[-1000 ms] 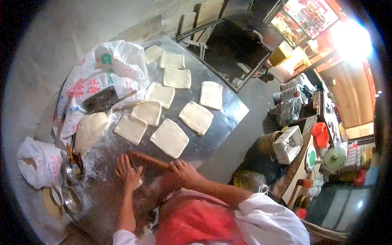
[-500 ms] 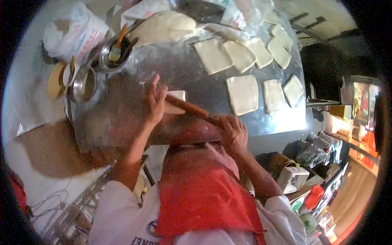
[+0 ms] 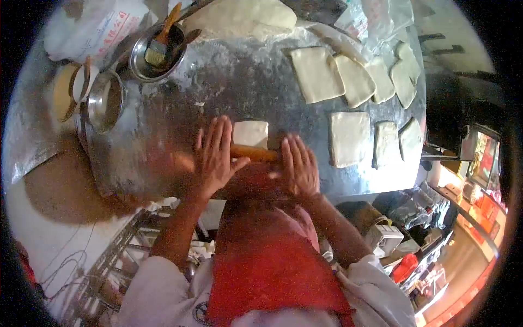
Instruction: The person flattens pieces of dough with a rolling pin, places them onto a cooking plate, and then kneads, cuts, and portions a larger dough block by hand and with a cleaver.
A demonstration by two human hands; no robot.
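The wooden rolling pin (image 3: 255,153) lies across the near side of a small dough piece (image 3: 250,131), which is flat on the table (image 3: 234,90), close to its front edge. The left hand (image 3: 215,155) lays over the pin with straight fingers close together and its thumb stretched apart to the inner side. The right hand (image 3: 299,166) rests at the other end, palm down, also with long, straight fingers; neither hand grips around the wood. Just behind the hands' edge of the table I see the person's red apron (image 3: 272,267). To the right, several flat dough sheets (image 3: 350,139) lie in two rough rows, some of them touching. At the far side rests a big dough mass (image 3: 239,19). To the left stand a metal bowl (image 3: 137,68) with a brush (image 3: 156,53) inside, a second metal bowl (image 3: 106,102), and a white sack (image 3: 92,27).
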